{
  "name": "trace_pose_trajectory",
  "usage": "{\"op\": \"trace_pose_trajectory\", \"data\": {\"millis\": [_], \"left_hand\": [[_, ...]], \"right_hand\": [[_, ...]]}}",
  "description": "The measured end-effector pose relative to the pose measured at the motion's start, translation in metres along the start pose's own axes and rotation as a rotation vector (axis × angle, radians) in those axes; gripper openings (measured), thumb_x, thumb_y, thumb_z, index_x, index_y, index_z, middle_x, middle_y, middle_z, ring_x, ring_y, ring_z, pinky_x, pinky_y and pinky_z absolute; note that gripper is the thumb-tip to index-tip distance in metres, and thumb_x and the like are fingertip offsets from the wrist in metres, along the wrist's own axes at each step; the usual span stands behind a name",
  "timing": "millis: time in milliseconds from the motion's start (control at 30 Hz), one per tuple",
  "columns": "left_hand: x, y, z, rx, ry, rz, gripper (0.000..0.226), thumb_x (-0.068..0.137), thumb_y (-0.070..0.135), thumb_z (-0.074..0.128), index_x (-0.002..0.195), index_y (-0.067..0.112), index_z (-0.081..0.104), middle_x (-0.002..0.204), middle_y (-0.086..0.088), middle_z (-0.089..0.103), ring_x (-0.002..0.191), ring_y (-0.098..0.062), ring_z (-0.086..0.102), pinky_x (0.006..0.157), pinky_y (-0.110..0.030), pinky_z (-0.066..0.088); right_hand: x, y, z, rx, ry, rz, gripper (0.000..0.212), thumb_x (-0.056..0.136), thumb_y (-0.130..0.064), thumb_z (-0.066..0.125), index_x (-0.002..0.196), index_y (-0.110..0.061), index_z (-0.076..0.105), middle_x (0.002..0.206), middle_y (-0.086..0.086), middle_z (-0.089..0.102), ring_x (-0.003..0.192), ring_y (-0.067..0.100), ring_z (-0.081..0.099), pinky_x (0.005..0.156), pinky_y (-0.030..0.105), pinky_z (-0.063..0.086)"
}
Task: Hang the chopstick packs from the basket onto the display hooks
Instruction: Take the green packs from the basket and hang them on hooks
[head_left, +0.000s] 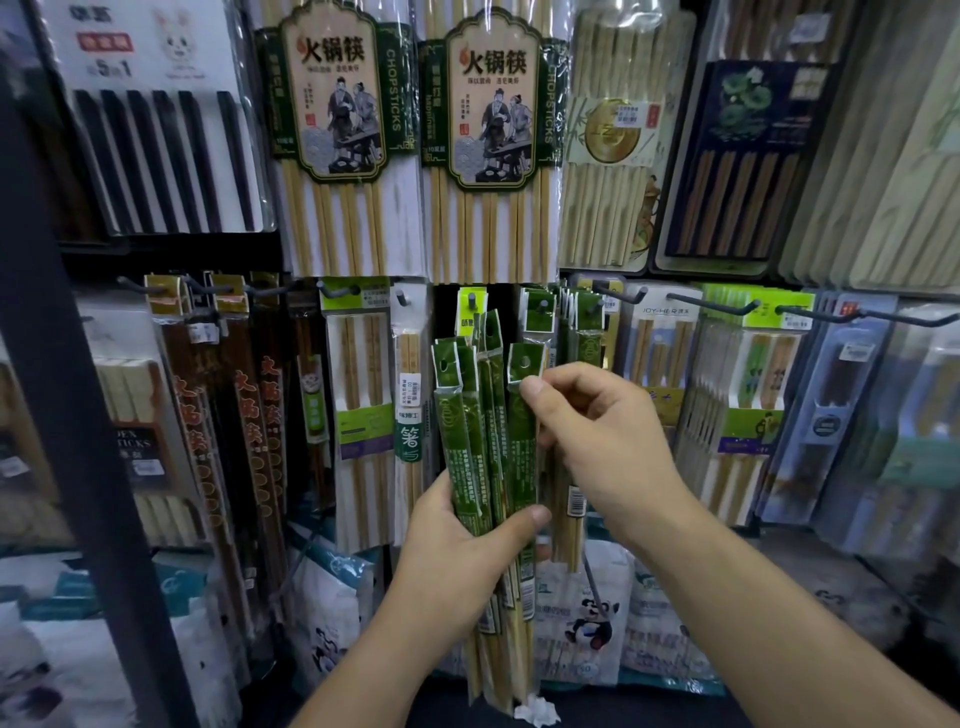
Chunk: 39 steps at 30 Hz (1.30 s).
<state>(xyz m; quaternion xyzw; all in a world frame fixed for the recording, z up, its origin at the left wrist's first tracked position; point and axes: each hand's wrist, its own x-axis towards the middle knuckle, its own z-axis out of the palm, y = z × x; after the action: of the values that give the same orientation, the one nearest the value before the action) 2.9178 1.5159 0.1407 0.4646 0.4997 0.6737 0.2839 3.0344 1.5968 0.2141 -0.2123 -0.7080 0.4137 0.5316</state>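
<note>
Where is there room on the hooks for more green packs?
The long hooks at the right stick out bare in front of their packs. A dark gap sits between the white pack and the lime-tagged pack. Everywhere else packs hang edge to edge.

A dark upright post (62, 364) was seen at the near left. The far side was filled by a display rack (171, 245) hung with packaged goods. White bags (561, 587) were stacked along its lowest level. The scene was dimly lit.
</note>
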Motion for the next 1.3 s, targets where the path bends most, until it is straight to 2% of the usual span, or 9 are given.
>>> {"op": "trace_pose_trajectory", "data": {"millis": [133, 233, 300, 467, 633, 867, 1067, 1167, 1300], "left_hand": [[-0.002, 0.000, -0.001, -0.004, 0.024, 0.002, 0.029, 0.087, 0.024, 0.080, 0.101, 0.038, 0.059, 0.089, 0.043, 0.068, 0.086, 0.023, 0.063, 0.061, 0.004, 0.043], [0.002, -0.005, -0.003, -0.146, 0.046, -0.080, 0.018, 0.092, 0.013, 0.074, 0.106, 0.024, 0.069, 0.095, 0.015, 0.077, 0.091, -0.007, 0.075, 0.068, -0.025, 0.063], [0.003, -0.005, -0.004, -0.154, 0.040, -0.089, 0.019, 0.093, 0.012, 0.072, 0.110, 0.020, 0.071, 0.089, 0.013, 0.076, 0.082, -0.017, 0.077, 0.070, -0.039, 0.065], [0.000, -0.007, -0.006, -0.120, -0.035, -0.096, 0.024, 0.093, 0.022, 0.074, 0.113, 0.033, 0.067, 0.082, 0.013, 0.075, 0.071, -0.030, 0.078, 0.066, -0.024, 0.062], [-0.002, -0.003, -0.002, -0.156, -0.069, -0.075, 0.027, 0.092, 0.008, 0.074, 0.114, 0.016, 0.060, 0.084, -0.007, 0.072, 0.073, -0.026, 0.074, 0.066, -0.036, 0.064], [-0.003, 0.001, -0.002, -0.216, -0.105, -0.037, 0.032, 0.092, 0.018, 0.069, 0.117, 0.007, 0.052, 0.094, -0.016, 0.077, 0.080, -0.030, 0.076, 0.067, -0.037, 0.064], [-0.004, -0.003, 0.001, -0.272, -0.149, -0.033, 0.033, 0.081, 0.024, 0.078, 0.110, 0.014, 0.066, 0.095, -0.018, 0.076, 0.083, -0.033, 0.076, 0.068, -0.044, 0.064], [-0.005, -0.002, 0.002, -0.294, -0.177, -0.044, 0.021, 0.075, 0.028, 0.084, 0.093, 0.032, 0.074, 0.090, -0.015, 0.077, 0.081, -0.033, 0.077, 0.069, -0.045, 0.064], [-0.005, -0.003, 0.001, -0.289, -0.176, -0.069, 0.022, 0.076, 0.023, 0.083, 0.092, 0.035, 0.074, 0.092, -0.009, 0.078, 0.083, -0.033, 0.077, 0.070, -0.045, 0.065]], "right_hand": [[0.009, -0.002, -0.008, 0.089, 0.124, 0.104, 0.019, 0.098, -0.023, 0.065, 0.079, -0.023, 0.073, 0.067, -0.003, 0.057, 0.060, 0.007, 0.052, 0.052, 0.015, 0.043], [0.025, -0.007, -0.016, 0.062, 0.271, 0.118, 0.023, 0.100, -0.025, 0.062, 0.081, -0.018, 0.073, 0.065, -0.002, 0.053, 0.059, 0.011, 0.048, 0.053, 0.021, 0.041], [0.036, -0.007, -0.020, 0.015, 0.343, 0.108, 0.025, 0.100, -0.026, 0.062, 0.082, -0.012, 0.071, 0.064, -0.002, 0.049, 0.061, 0.012, 0.045, 0.056, 0.024, 0.042], [0.051, -0.002, -0.025, -0.041, 0.371, 0.105, 0.030, 0.100, -0.027, 0.061, 0.087, -0.001, 0.067, 0.066, 0.000, 0.045, 0.058, 0.009, 0.042, 0.051, 0.014, 0.043], [0.055, 0.005, -0.027, -0.067, 0.376, 0.104, 0.033, 0.097, -0.023, 0.062, 0.083, 0.006, 0.058, 0.064, 0.003, 0.043, 0.058, 0.013, 0.039, 0.062, 0.015, 0.046], [0.043, 0.007, -0.026, -0.137, 0.445, 0.069, 0.020, 0.093, -0.034, 0.071, 0.086, -0.016, 0.065, 0.068, -0.009, 0.056, 0.056, -0.003, 0.049, 0.059, 0.016, 0.044], [0.015, -0.004, -0.012, -0.051, 0.077, 0.081, 0.023, 0.098, -0.037, 0.065, 0.079, -0.029, 0.075, 0.067, -0.005, 0.067, 0.057, 0.002, 0.056, 0.051, 0.012, 0.044], [0.014, -0.007, -0.008, 0.035, 0.048, 0.101, 0.022, 0.097, -0.031, 0.068, 0.077, -0.024, 0.075, 0.067, 0.000, 0.063, 0.057, 0.007, 0.054, 0.050, 0.012, 0.041], [0.015, -0.011, -0.008, 0.108, 0.057, 0.094, 0.016, 0.096, -0.029, 0.069, 0.081, -0.025, 0.075, 0.074, 0.004, 0.064, 0.057, 0.008, 0.055, 0.049, 0.014, 0.042]]}}
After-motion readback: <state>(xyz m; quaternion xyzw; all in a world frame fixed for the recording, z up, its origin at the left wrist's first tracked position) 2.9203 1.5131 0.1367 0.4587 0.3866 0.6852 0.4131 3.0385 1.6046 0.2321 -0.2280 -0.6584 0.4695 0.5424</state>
